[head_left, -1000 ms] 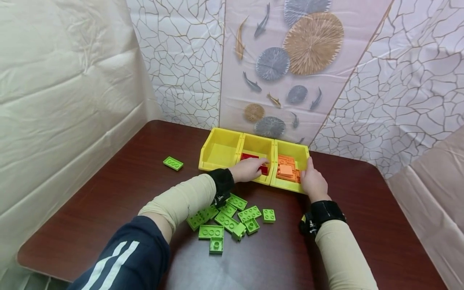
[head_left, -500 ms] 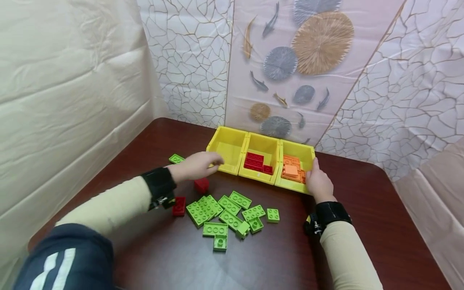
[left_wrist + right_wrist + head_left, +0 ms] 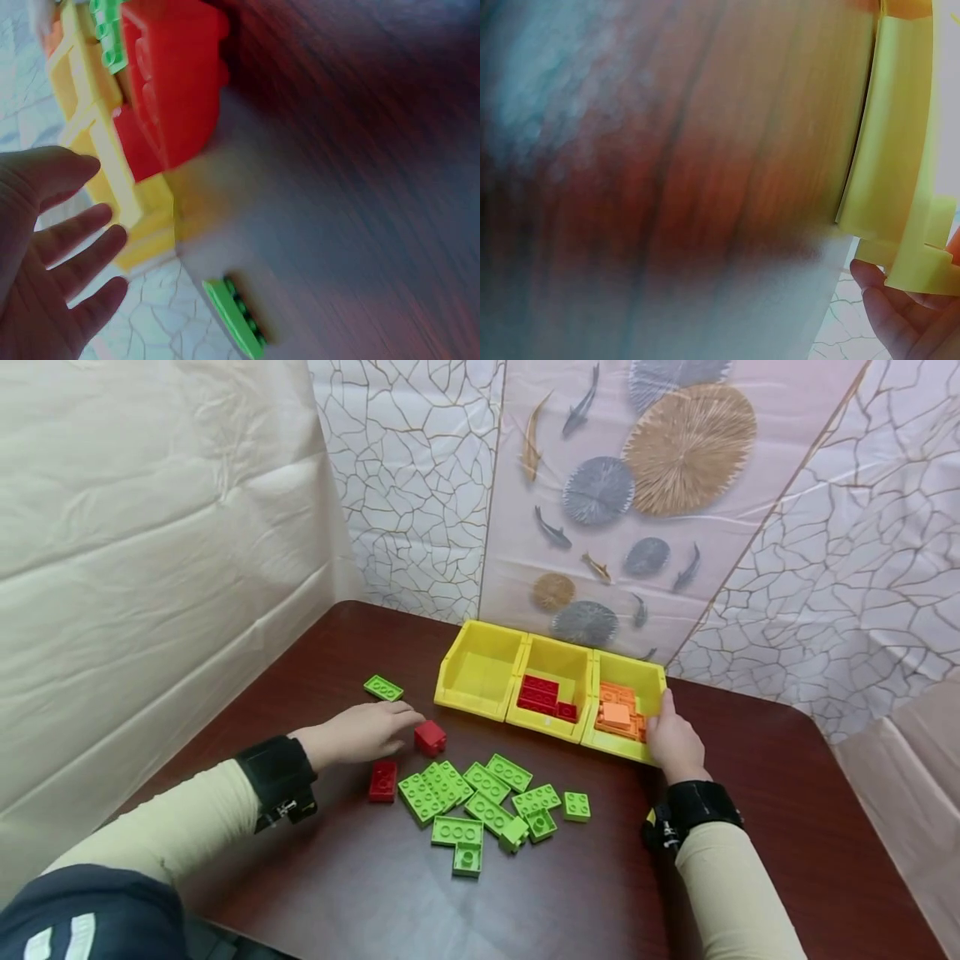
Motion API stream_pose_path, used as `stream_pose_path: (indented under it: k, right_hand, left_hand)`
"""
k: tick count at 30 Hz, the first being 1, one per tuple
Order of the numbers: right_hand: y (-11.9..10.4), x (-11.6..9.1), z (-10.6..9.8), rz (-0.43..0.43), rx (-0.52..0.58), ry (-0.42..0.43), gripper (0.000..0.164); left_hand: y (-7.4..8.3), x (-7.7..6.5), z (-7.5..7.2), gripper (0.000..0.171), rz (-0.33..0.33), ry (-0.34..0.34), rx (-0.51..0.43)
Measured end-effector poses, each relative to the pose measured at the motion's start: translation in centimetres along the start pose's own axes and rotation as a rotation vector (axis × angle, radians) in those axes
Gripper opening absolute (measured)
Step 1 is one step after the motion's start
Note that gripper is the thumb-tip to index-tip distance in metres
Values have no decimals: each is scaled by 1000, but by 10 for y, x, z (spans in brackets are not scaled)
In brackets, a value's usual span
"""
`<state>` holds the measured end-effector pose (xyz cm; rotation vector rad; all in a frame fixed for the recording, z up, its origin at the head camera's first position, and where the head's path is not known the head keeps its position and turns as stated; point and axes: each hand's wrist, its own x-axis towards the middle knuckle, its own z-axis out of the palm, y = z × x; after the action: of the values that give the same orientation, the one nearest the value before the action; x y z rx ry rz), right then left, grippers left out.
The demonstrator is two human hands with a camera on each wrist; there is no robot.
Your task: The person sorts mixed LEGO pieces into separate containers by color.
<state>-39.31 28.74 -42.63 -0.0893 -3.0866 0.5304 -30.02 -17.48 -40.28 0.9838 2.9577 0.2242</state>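
The left hand (image 3: 360, 732) is near the front left corner of the tray (image 3: 471, 706). Its thumb and fingers are spread apart, and it has hold of nothing. A red block (image 3: 430, 737) sits just past its fingertips, close in front of the tray's left end. I can't tell if they touch.

The right hand (image 3: 675, 743) grips the tray at its right end. A finger points up along the outside of the end wall.

There are two red blocks out on the table (image 3: 570, 893). The other red block (image 3: 382, 782) is farther in front of the tray, past its left end, on the near side of the left hand.

One green block (image 3: 383, 688) lies to the left of the tray. I count eleven green blocks (image 3: 489, 814) in front of the tray, but some sit so close together that I can't be sure.

The tray has three boxes. The middle one holds red blocks (image 3: 538, 693) and the right one holds orange blocks (image 3: 617, 716). They're too packed to count.
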Motion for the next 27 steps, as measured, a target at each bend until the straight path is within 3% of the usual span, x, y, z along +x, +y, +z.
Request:
stream_pose_path:
  k: [2,5,11,13,16,21,24,27]
  right_hand:
    - [2,0,0,5,2,-3,62]
    - [3,0,0,4,-4,2,62]
    - [1,0,0,4,3,-10,63]
    - [0,1,0,4,3,-12,63]
    - [0,2,0,9,2,-4,63]
    - [2,4,-1,18,7,-1,63]
    - [3,3,1,15,5,-1,62]
    - [1,2,3,16,5,-3,62]
  left_hand:
    - [3,9,4,46,52,26,33]
    - [7,23,8,45,107,9,83]
    - [7,37,3,32,115,-37,137]
    - [7,41,-5,32,115,-10,112]
    - [13,53,-18,34,132,92,71]
    - [46,92,-33,36,201,237,86]
    - [64,120,-31,41,227,255,145]
    - [74,144,-22,43,198,232,192]
